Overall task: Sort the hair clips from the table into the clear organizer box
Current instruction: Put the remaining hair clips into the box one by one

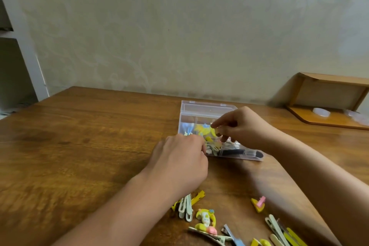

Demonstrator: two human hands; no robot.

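A small yellow clip (214, 131) is pinched between the right hand's (242, 126) thumb and fingertips, held over the middle of the clear organizer box (201, 115); blur hides which way its long axis runs. The box lies open on the wooden table (79, 136), its lid tipped back toward the wall, and a long black clip (237, 152) rests along its near wall. The left hand (180, 163) has its fingers curled at the box's near-left corner; whether it grips anything cannot be told. More hair clips (205, 220) lie scattered near the table's front edge, between the forearms. Bare tabletop spreads wide to the left.
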